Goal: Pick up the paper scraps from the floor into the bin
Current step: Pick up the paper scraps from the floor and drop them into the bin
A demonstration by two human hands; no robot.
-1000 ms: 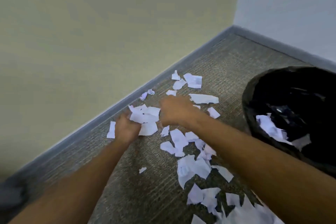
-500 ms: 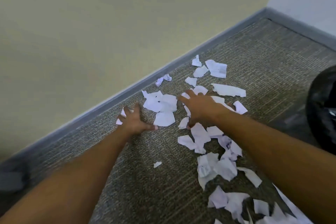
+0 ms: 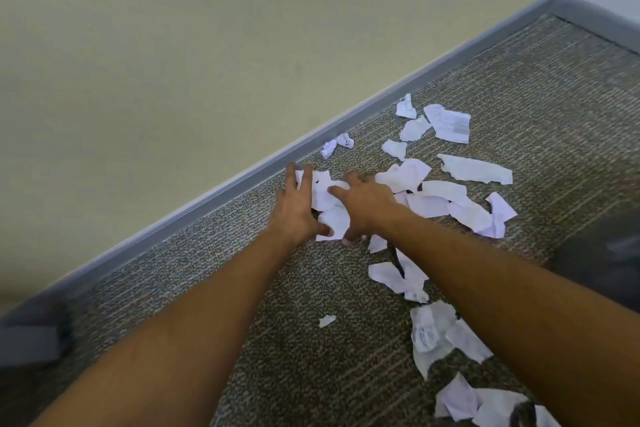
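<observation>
two hands (image 3: 332, 208) spread flat over paper scraps (image 3: 329, 196)

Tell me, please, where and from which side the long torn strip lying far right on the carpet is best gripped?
Probably pinch the long torn strip at its ragged left end, coming from the left: it lies flat on the carpet, apart from other scraps, nearest the right hand.

Two hands on show, left hand (image 3: 294, 215) and right hand (image 3: 367, 208), one carpeted floor (image 3: 554, 80), and roughly two dozen white paper scraps (image 3: 474, 170), overlaps blurring the exact count
</observation>
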